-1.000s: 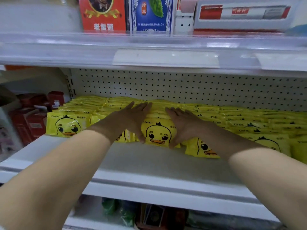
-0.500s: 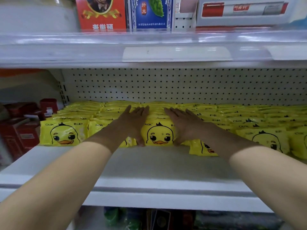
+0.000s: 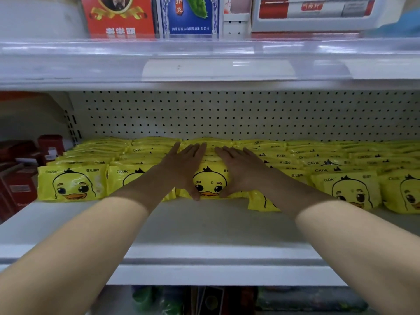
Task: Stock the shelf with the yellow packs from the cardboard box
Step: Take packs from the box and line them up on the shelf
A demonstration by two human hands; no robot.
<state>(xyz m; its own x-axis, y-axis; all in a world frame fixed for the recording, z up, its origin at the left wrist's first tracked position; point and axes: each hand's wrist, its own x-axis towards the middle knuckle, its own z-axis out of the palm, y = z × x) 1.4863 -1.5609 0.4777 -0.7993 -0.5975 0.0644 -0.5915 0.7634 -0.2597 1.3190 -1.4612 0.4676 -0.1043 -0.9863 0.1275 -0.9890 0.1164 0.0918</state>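
We pressed our left hand [image 3: 185, 165] and right hand [image 3: 242, 170], fingers spread flat, against one yellow duck-printed plastic pack [image 3: 210, 183]. It stood between them on the white metal shelf [image 3: 204, 226].

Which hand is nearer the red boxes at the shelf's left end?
Left. The left hand is on the centre duck pack's left side, nearer the red boxes; the right hand is on its right side.

Both forearms extended forward, converging toward centre. Left hand [image 3: 185, 168] and right hand [image 3: 242, 170] flat, palms angled inward, fingers straight and together, pointing away. Thumbs down low at the near side. Hands close, not touching each other.
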